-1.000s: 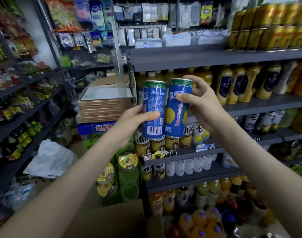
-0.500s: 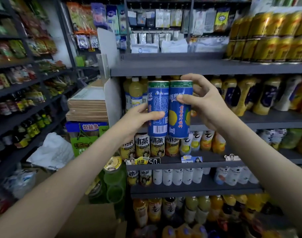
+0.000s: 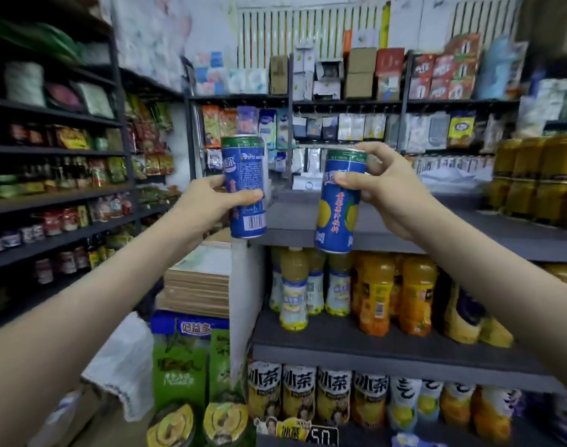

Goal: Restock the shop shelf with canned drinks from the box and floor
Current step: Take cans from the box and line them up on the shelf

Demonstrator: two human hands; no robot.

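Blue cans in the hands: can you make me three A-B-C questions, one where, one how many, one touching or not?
1. Where do the stacked gold metal cans stand? A) on the grey metal shelf B) on the floor C) in a box
2. How many tall blue metal drink cans are held? A) one B) two C) four
3. The held cans are: A) touching B) stacked C) apart
1 A: at its right end. 2 B: left hand grips the left can, right hand the right can. 3 C: background shows between them.
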